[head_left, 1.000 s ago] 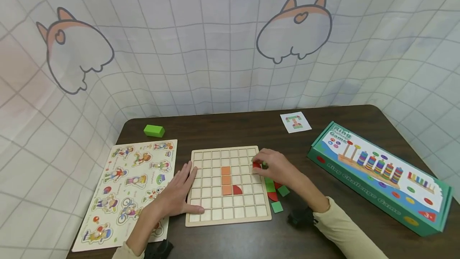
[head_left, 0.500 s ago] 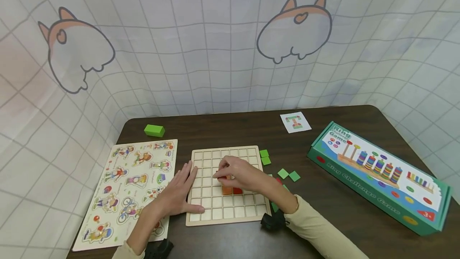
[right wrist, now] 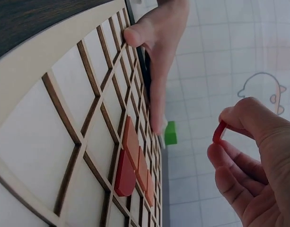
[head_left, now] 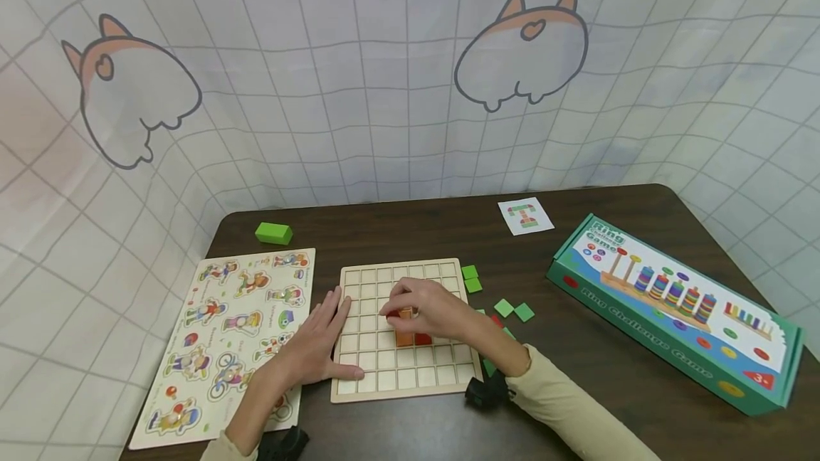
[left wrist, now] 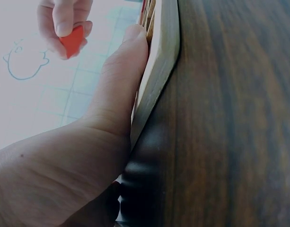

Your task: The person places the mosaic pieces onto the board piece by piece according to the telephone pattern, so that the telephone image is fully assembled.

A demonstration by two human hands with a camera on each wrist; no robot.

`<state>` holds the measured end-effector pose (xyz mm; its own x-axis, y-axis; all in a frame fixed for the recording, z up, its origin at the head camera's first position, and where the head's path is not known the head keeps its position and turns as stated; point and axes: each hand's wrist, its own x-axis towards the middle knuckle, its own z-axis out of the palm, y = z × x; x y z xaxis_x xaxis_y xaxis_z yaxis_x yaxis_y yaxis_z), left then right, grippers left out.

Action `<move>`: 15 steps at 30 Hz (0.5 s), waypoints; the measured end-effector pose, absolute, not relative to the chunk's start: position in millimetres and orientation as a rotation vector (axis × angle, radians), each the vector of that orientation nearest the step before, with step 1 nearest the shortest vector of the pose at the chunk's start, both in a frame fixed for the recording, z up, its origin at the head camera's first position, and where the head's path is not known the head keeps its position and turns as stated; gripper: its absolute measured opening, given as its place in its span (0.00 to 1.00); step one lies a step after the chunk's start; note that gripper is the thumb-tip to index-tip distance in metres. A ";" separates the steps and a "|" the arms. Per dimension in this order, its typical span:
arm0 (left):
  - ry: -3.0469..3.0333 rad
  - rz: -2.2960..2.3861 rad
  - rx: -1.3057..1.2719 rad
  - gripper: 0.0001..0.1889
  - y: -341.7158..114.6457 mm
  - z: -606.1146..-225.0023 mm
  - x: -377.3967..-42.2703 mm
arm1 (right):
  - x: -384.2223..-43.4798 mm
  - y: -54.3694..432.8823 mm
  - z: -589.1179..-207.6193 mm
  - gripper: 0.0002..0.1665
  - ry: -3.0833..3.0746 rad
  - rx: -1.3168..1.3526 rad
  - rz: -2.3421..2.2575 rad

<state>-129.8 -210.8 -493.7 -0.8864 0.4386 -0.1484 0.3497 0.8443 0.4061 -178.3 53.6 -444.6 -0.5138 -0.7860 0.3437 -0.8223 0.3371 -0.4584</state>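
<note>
"Where is the red piece?"

"The red piece (right wrist: 219,132) sits at the fingertips of your right hand (head_left: 426,308). You pinch it between thumb and forefinger, held clear above the grid board (head_left: 442,378); your other fingers curl loosely beneath."

"And the left hand?"

"Your left hand (head_left: 314,347) lies flat on the board's left edge, fingers spread and straight, thumb toward the near corner. It presses there and grips nothing."

"What do the compartments hold?"

"You have three orange squares (head_left: 403,338) in a column, partly hidden by your right hand in the head view. Just beside the nearest one, on its right, lies a red quarter-round (head_left: 423,339) in its own compartment. Green pieces (head_left: 472,284) lie on the counter (head_left: 384,432) past the board's right side, some partly covered by your forearm."

"Anything else holding things?"

"To your left, a puzzle board (head_left: 214,338) carries picture figures in their places. To your right, the Ring Challenge Game box (head_left: 673,311) has its lid on, so its contents are hidden from you."
</note>
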 end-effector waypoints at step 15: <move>2.789 0.560 0.614 0.66 -211.8 -493.1 -129.5 | -178.6 49.1 -447.8 0.07 -2.564 1.501 1.151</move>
